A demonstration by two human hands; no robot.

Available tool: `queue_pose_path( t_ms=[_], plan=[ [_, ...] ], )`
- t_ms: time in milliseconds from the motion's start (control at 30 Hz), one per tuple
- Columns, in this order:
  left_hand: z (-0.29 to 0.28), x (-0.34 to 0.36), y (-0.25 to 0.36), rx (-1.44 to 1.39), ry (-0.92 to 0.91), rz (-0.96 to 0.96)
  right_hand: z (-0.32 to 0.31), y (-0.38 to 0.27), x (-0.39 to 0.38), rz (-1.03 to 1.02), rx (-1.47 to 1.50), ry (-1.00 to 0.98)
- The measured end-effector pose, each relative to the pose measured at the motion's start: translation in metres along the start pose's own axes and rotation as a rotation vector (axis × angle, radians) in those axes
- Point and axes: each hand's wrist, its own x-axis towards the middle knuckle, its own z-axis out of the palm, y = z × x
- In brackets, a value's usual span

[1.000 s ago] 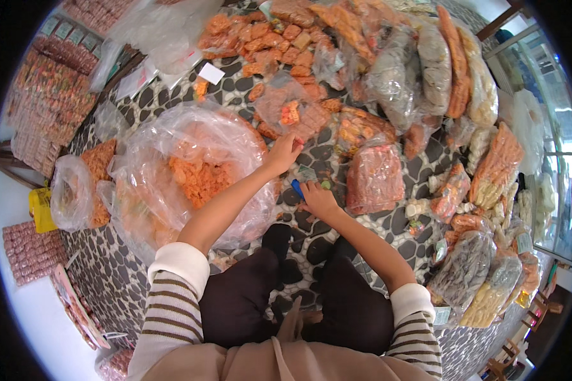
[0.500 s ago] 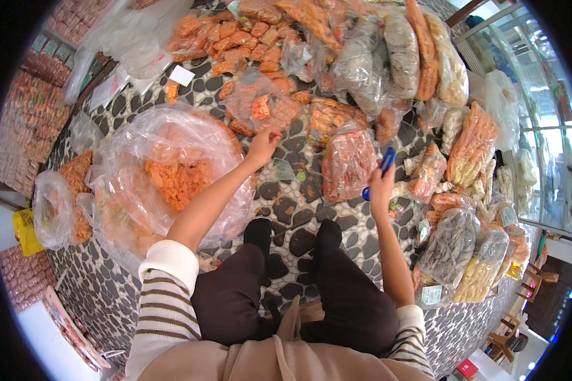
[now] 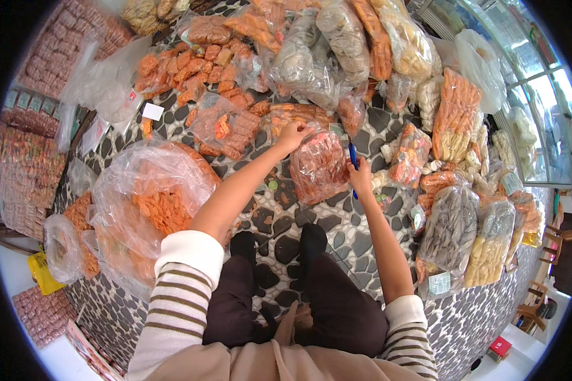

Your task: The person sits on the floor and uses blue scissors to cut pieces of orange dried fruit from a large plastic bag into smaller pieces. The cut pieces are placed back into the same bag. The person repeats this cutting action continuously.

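A clear plastic bag packed with reddish-brown snack pieces (image 3: 321,170) stands on the stone-patterned floor ahead of my feet. At its upper left corner is my left hand (image 3: 293,136), fingers pinched together; whatever they hold is too small to make out. My right hand (image 3: 361,178), on the bag's right side, grips a slim blue tool (image 3: 353,152) with a thin dark tip pointing away from me. The tool's exact kind is unclear. Beyond the left hand lies a flat bag of orange snacks (image 3: 299,116), and to its left a clear bag of orange-brown pieces (image 3: 232,129).
On the left spreads a big open plastic bag of orange crackers (image 3: 165,206). Bulky grey and white bags (image 3: 308,60) lie across the far side. Grey and yellow bags (image 3: 451,222) crowd the right, near a glass cabinet (image 3: 534,82). A white card (image 3: 152,112) lies far left.
My left hand has moved from beside the orange-brown bag to the reddish-brown bag's top corner. My right hand has turned the blue tool more upright against that bag. The view has shifted.
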Motion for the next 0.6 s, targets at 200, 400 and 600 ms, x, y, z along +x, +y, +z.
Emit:
queue_pose_path(
  t_ms=[200,400,600],
  plan=[
    [-0.017,-0.066,0.038,-0.090,0.016,0.371,-0.020,-0.056,-0.004,-0.084,0.175,0.011],
    [-0.061,-0.136,0.048,0.103,0.188,0.483,-0.032,-0.106,-0.016,-0.176,0.088,-0.197],
    [-0.125,-0.169,0.007,0.151,0.404,0.348,-0.021,-0.081,-0.032,-0.438,-0.743,-0.343]
  ],
)
